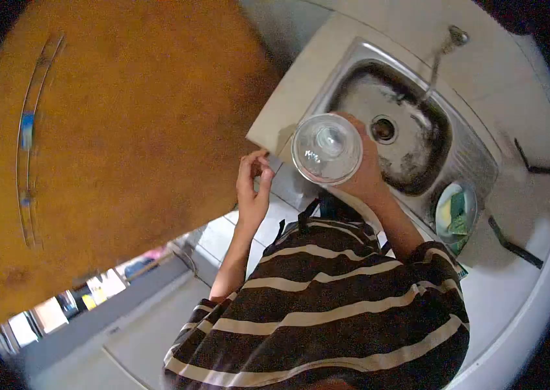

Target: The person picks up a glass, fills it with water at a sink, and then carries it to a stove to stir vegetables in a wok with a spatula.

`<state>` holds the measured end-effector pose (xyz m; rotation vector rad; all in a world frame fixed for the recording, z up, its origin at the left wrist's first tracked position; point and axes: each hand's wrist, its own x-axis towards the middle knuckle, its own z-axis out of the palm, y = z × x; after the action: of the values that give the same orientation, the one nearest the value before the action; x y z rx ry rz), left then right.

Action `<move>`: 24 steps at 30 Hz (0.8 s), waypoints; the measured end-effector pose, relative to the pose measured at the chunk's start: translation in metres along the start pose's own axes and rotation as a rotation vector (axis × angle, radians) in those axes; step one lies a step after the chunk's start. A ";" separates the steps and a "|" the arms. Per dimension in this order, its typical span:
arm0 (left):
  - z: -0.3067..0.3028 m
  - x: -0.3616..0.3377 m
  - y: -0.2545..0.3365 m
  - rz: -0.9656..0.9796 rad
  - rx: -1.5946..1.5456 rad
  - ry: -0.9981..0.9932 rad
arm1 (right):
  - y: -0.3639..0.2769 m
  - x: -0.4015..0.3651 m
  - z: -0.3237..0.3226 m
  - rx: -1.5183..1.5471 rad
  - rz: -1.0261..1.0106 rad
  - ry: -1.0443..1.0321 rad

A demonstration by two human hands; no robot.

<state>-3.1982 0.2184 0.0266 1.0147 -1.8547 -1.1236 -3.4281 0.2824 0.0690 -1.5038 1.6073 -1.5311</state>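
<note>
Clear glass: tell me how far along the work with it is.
Done: the clear glass is picked up. In hand: the right hand holds it near the sink's edge; the left hand is empty. Left: probably setting it down, perhaps washing first, since the sponge lies in its dish. I can't tell whether it's clean.

The clear container (pixel 327 151) looks glossy, the metal sink basin (pixel 361 92) matt.

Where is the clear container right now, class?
In the head view, the clear container is in the person's right hand, to the left of the sink drain and to the right of the empty left hand.
</note>
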 end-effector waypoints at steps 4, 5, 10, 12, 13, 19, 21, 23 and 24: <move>-0.061 -0.069 0.016 -0.127 -0.186 0.154 | -0.055 -0.014 0.061 -0.050 -0.138 -0.075; -0.078 -0.089 0.017 -0.126 -0.172 0.148 | -0.068 -0.021 0.077 -0.036 -0.160 -0.109; -0.155 -0.199 0.016 -0.119 -0.057 0.186 | -0.127 -0.063 0.170 0.031 -0.228 -0.218; -0.182 -0.244 0.015 -0.140 -0.072 0.262 | -0.156 -0.082 0.208 0.022 -0.313 -0.271; -0.195 -0.266 0.013 -0.165 -0.089 0.297 | -0.168 -0.093 0.226 0.007 -0.369 -0.296; -0.223 -0.351 0.011 -0.197 -0.027 0.508 | -0.193 -0.138 0.290 0.218 -0.359 -0.573; -0.235 -0.379 0.013 -0.194 -0.015 0.586 | -0.208 -0.154 0.314 0.241 -0.410 -0.631; -0.250 -0.402 0.011 -0.196 -0.012 0.700 | -0.226 -0.163 0.341 0.259 -0.457 -0.686; -0.255 -0.412 0.010 -0.196 -0.001 0.744 | -0.236 -0.166 0.353 0.302 -0.433 -0.739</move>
<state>-2.8044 0.4994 0.0503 1.3990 -1.1751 -0.7004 -2.9795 0.3402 0.1258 -1.9899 0.6331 -1.1189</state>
